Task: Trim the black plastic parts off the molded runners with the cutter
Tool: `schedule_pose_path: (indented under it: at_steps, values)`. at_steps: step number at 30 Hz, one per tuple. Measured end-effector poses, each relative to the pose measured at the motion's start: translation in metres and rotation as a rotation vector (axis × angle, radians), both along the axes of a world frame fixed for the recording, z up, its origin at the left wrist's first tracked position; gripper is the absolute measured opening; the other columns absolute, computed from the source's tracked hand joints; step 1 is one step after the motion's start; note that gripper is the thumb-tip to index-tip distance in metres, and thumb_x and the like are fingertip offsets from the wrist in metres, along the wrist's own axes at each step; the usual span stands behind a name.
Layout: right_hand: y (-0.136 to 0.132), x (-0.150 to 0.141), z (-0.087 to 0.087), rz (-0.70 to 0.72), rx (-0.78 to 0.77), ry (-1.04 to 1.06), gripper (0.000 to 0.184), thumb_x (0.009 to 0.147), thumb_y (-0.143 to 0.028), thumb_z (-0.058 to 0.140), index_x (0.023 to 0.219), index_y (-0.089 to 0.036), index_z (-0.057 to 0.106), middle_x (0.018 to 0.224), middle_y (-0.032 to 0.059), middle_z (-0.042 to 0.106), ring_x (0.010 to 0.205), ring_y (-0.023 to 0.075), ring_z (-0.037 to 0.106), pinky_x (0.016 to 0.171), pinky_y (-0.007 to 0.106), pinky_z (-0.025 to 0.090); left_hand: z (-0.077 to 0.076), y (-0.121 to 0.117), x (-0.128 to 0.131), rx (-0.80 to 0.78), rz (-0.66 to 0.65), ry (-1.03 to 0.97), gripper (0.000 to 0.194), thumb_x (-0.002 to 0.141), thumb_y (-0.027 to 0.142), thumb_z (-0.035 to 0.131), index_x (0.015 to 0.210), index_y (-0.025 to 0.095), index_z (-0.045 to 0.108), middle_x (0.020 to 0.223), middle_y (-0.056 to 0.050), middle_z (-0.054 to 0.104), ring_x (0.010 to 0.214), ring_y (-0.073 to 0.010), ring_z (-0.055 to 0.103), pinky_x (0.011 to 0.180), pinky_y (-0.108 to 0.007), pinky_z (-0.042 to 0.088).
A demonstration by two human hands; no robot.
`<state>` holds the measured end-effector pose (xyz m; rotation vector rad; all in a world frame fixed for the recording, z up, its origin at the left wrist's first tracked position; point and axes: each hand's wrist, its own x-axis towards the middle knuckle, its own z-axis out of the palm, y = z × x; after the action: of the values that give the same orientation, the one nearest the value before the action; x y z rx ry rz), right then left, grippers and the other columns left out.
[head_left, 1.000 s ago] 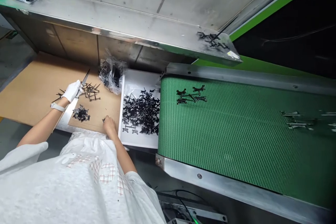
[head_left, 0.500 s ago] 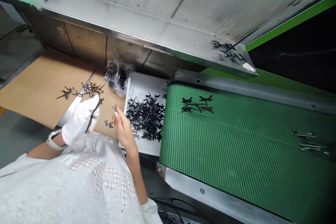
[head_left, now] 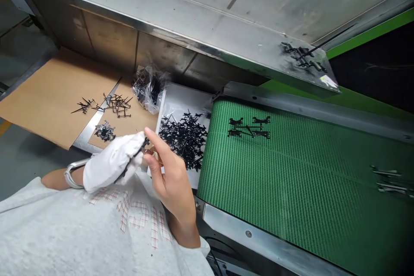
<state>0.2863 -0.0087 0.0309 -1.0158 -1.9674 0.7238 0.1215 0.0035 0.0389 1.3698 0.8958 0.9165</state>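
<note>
My left hand (head_left: 111, 161), in a white glove, is closed around a thin black plastic part (head_left: 129, 167) that shows along the glove's edge. My bare right hand (head_left: 173, 177) meets it at the glove's fingertips, its index finger and thumb curled around the part's end. A small dark thing shows by the right thumb, too hidden to name. Beyond the glove, a small pile of black plastic pieces (head_left: 105, 131) lies on the cardboard (head_left: 48, 95). Thin black sprue sticks (head_left: 118, 103) are scattered farther back.
A white tray (head_left: 174, 92) holds a heap of black plastic parts (head_left: 184, 138). Behind it stands a clear plastic bag (head_left: 150, 88) of dark pieces. To the right, a green conveyor belt (head_left: 274, 189) carries several black parts (head_left: 249, 127). A metal shelf (head_left: 194, 21) overhangs the back.
My right hand has moved left and nearer to me, up against the gloved hand. The gloved hand has come down and slightly right, uncovering the pile of small pieces. The view has shifted slightly.
</note>
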Motion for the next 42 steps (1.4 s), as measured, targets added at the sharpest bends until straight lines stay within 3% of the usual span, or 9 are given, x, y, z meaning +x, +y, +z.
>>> schedule_pose_path:
  at_steps: [3, 8, 14, 20, 23, 29, 34, 40, 42]
  values:
    - [-0.003, 0.002, 0.001, 0.009, -0.023, -0.012, 0.045, 0.108, -0.032, 0.041, 0.152, -0.024, 0.044, 0.085, 0.0018, 0.072, 0.068, 0.0156, 0.066, 0.061, 0.029, 0.057, 0.004, -0.002, 0.0, -0.096, -0.062, -0.059, 0.052, 0.099, 0.067, 0.042, 0.067, 0.025, 0.04, 0.036, 0.009, 0.037, 0.025, -0.0094, 0.026, 0.027, -0.029, 0.023]
    - [-0.006, 0.0, 0.004, 0.005, 0.028, -0.014, 0.042, 0.108, -0.03, 0.041, 0.149, -0.021, 0.048, 0.084, 0.0018, 0.072, 0.069, 0.0151, 0.066, 0.061, 0.028, 0.055, 0.006, -0.006, -0.002, -0.161, -0.054, -0.033, 0.058, 0.096, 0.073, 0.04, 0.063, 0.025, 0.04, 0.037, 0.006, 0.04, 0.026, -0.0101, 0.03, 0.027, -0.029, 0.026]
    - [-0.006, -0.003, 0.008, 0.014, 0.041, 0.028, 0.036, 0.107, -0.029, 0.045, 0.141, -0.02, 0.054, 0.09, 0.0022, 0.075, 0.073, 0.0143, 0.068, 0.067, 0.028, 0.057, 0.009, -0.009, -0.002, -0.106, -0.001, 0.053, 0.056, 0.098, 0.07, 0.038, 0.063, 0.026, 0.042, 0.037, 0.005, 0.048, 0.028, -0.0135, 0.041, 0.032, -0.032, 0.036]
    - [-0.008, -0.006, 0.008, 0.002, 0.023, 0.069, 0.031, 0.106, -0.026, 0.049, 0.135, -0.022, 0.059, 0.095, 0.0013, 0.077, 0.073, 0.0123, 0.068, 0.068, 0.025, 0.057, 0.018, -0.009, 0.0, 0.02, 0.06, 0.099, 0.056, 0.099, 0.062, 0.043, 0.056, 0.027, 0.04, 0.031, 0.006, 0.044, 0.027, -0.0134, 0.035, 0.034, -0.034, 0.034]
    - [-0.009, -0.007, 0.005, -0.001, 0.018, 0.106, 0.031, 0.105, -0.025, 0.05, 0.134, -0.022, 0.06, 0.092, 0.0004, 0.077, 0.069, 0.0116, 0.067, 0.065, 0.024, 0.057, 0.018, -0.01, 0.0, -0.055, 0.055, 0.073, 0.058, 0.098, 0.066, 0.042, 0.056, 0.027, 0.041, 0.032, 0.006, 0.046, 0.027, -0.0146, 0.041, 0.031, -0.033, 0.037]
    - [-0.01, -0.006, -0.001, 0.033, -0.021, 0.23, 0.038, 0.106, -0.027, 0.049, 0.143, -0.028, 0.054, 0.118, 0.0031, 0.077, 0.076, 0.0122, 0.071, 0.07, 0.025, 0.062, 0.021, -0.012, -0.004, -0.255, 0.079, 0.015, 0.062, 0.09, 0.076, 0.05, 0.055, 0.026, 0.043, 0.03, 0.006, 0.04, 0.024, -0.0125, 0.034, 0.027, -0.031, 0.027]
    - [-0.01, -0.002, 0.0, 0.081, -0.049, 0.254, 0.041, 0.106, -0.028, 0.048, 0.147, -0.029, 0.05, 0.122, 0.0032, 0.075, 0.077, 0.0119, 0.07, 0.07, 0.025, 0.062, 0.017, -0.013, -0.009, -0.431, -0.05, -0.027, 0.062, 0.089, 0.078, 0.047, 0.058, 0.024, 0.046, 0.031, 0.004, 0.042, 0.027, -0.0115, 0.029, 0.034, -0.031, 0.027]
    - [-0.015, 0.0, 0.005, 0.019, -0.052, 0.116, 0.044, 0.107, -0.035, 0.043, 0.15, -0.025, 0.047, 0.089, 0.0014, 0.073, 0.058, 0.0129, 0.057, 0.054, 0.027, 0.056, 0.014, -0.017, -0.007, -0.4, -0.026, -0.031, 0.066, 0.092, 0.074, 0.047, 0.052, 0.022, 0.04, 0.03, 0.005, 0.037, 0.03, -0.0087, 0.024, 0.037, -0.03, 0.023]
    - [-0.015, -0.001, 0.006, 0.02, -0.034, 0.104, 0.045, 0.108, -0.033, 0.043, 0.151, -0.025, 0.046, 0.094, 0.0024, 0.075, 0.061, 0.0131, 0.06, 0.055, 0.027, 0.056, 0.014, -0.017, -0.006, -0.391, -0.03, -0.041, 0.063, 0.093, 0.074, 0.045, 0.056, 0.023, 0.045, 0.032, 0.005, 0.041, 0.029, -0.0091, 0.028, 0.036, -0.03, 0.026]
